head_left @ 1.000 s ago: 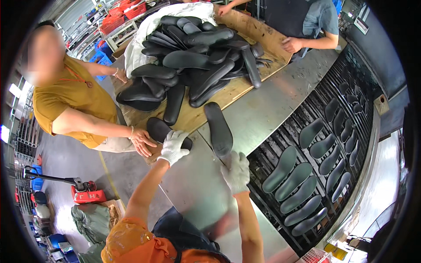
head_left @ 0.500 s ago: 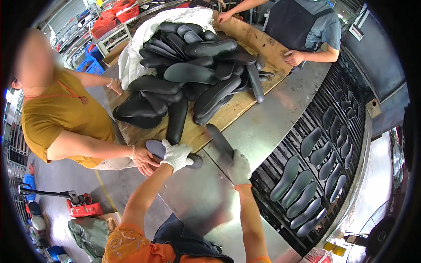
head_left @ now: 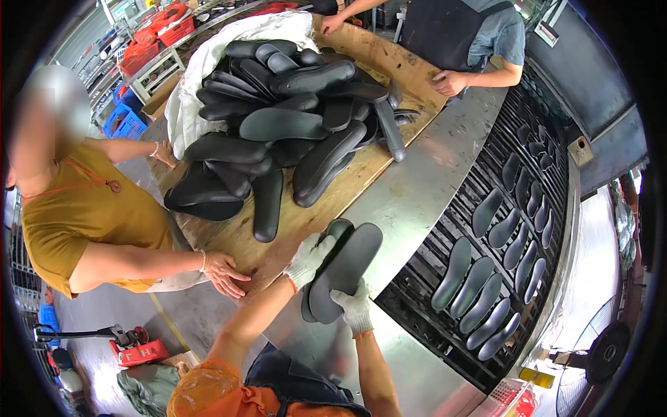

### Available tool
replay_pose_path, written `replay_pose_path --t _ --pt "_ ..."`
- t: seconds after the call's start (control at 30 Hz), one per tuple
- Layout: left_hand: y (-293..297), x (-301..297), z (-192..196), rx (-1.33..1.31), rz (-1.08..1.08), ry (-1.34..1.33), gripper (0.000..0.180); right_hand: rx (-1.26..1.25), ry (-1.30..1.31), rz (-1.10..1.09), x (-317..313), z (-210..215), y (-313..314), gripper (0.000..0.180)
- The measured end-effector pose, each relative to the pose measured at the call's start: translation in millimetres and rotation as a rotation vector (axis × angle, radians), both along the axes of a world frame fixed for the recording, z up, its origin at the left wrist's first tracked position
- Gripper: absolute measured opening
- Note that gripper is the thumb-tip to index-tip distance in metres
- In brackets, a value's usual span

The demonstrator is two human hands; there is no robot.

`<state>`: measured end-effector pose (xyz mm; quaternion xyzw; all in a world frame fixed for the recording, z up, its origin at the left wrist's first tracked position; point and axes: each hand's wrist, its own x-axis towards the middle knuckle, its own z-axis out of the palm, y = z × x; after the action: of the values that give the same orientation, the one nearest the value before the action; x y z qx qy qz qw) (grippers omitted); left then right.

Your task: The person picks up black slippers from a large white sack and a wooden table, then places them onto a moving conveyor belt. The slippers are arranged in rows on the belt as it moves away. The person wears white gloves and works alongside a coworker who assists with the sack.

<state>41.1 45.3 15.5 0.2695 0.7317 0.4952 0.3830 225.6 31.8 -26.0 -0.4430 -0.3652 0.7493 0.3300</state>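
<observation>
My left hand, in a white knit glove, grips a dark insole whose tip and lower edge stick out behind a second one. That front insole is in my gloved right hand, its thumb lying over the dark face. The two insoles overlap, held together tilted over the metal tabletop. Just beyond them a heap of dark insoles spills from a white sack onto a wooden board.
Right of the metal top, insoles lie in rows on a slatted conveyor. A co-worker in a mustard shirt stands left, a hand by the board. Another person stands at the far side. A black fan is lower right.
My hands have come together, bringing the two insoles from apart to overlapping. The left one has moved right, away from the co-worker's hand. The view has shifted slightly.
</observation>
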Motion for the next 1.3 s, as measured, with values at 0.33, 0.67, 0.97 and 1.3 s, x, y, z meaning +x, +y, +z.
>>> replay_pose_path --t 0.33,0.67,0.97,1.3 --pt "97.0 -99.0 12.9 -0.235 0.043 0.788 0.073 -0.112 0.034 0.049 21.4 13.2 24.8 0.05" --pt "-29.0 -22.3 -27.3 0.094 -0.05 -0.247 0.044 -0.211 0.195 0.035 -9.6 23.3 74.9 0.048" --pt "-28.5 -52.5 -23.6 -0.16 -0.291 0.226 0.047 -0.232 0.102 0.011 3.9 2.3 51.8 0.065" --pt "136.5 -239.9 55.3 -0.103 0.143 1.443 0.073 -0.265 -0.047 0.021 26.6 -1.0 40.9 0.061"
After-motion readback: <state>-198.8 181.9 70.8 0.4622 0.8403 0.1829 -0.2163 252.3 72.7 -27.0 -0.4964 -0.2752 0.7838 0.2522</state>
